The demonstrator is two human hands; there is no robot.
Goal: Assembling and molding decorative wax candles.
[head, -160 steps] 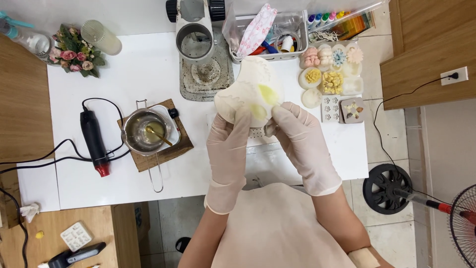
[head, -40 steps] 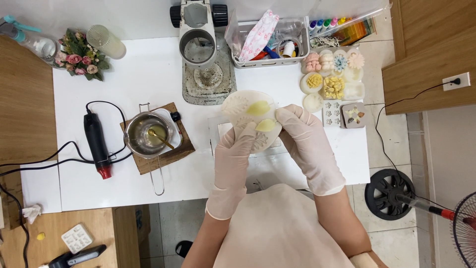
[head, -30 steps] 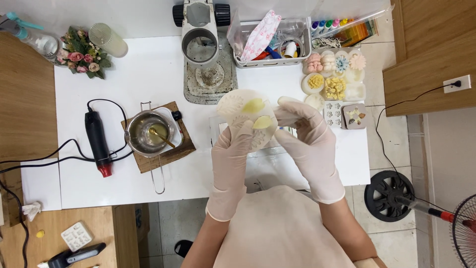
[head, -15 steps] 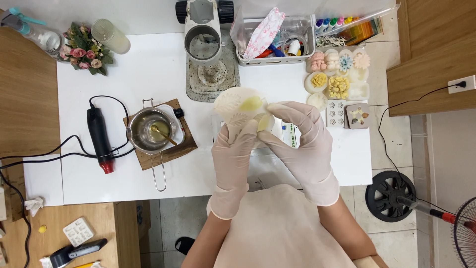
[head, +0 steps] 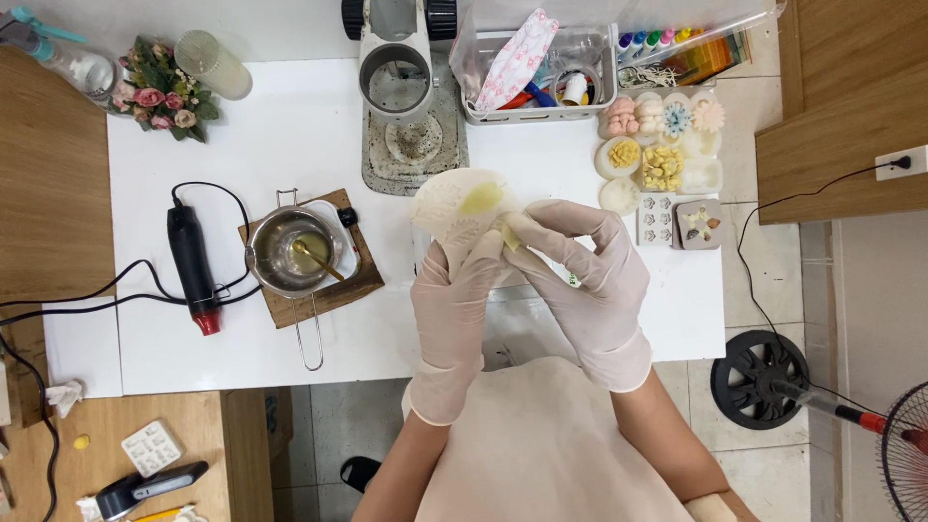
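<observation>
Head view | gloved left hand (head: 454, 290) and right hand (head: 580, 271) both grip round, floppy, cream silicone mould (head: 454, 205) | yellow wax inside

White table (head: 290, 126), wooden counters (head: 48, 184) either side, pale tiled floor (head: 773, 280), wall socket (head: 901, 162), standing fan (head: 909, 449)

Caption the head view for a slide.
Gloved left hand and right hand hold a pale round mould above a white table.

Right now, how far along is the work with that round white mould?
Done: finished flower pieces lie at the table's right. In hand: both gloved hands, left hand and right hand, grip the round white mould, which holds yellow wax. Left: that piece is not out yet.
</observation>
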